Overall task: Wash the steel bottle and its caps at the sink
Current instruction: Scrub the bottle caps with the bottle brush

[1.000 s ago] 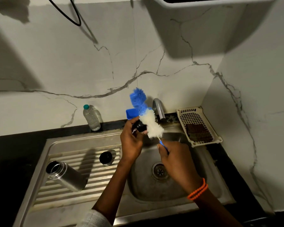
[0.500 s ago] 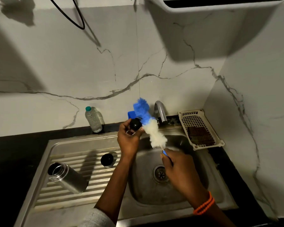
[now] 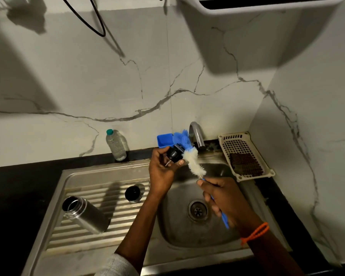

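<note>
Since the earlier frames, both hands have shifted slightly: the brush now leans lower and further toward the tap, and the black cap sits turned in the left hand. At this moment the left hand [image 3: 161,172] holds a small black cap [image 3: 174,154] above the back edge of the sink basin [image 3: 177,232], its fingers curled round the cap. The right hand [image 3: 225,198] grips the blue handle of a bottle brush [image 3: 189,156], fingers wrapped closed around it, with an orange band [image 3: 255,233] on the wrist. White bristles of the brush press against the cap, and its blue tip points toward the curved steel tap [image 3: 196,134] at the back edge. A round drain [image 3: 198,210] shows at the bottom of the basin, between the two forearms. On the ribbed draining board to the left, the open steel bottle [image 3: 86,216] lies tilted on its side with its mouth facing the left edge. A second dark cap [image 3: 133,194] stands on the ribs, between the bottle and the basin. Along the back edge of the black counter [image 3: 18,186] stands a clear plastic water bottle [image 3: 117,145] with a green lid, and a small blue container [image 3: 164,140] sits just behind the left hand. At the back right corner a cream plastic basket [image 3: 245,144] holds a dark scrubbing pad [image 3: 245,164].
</note>
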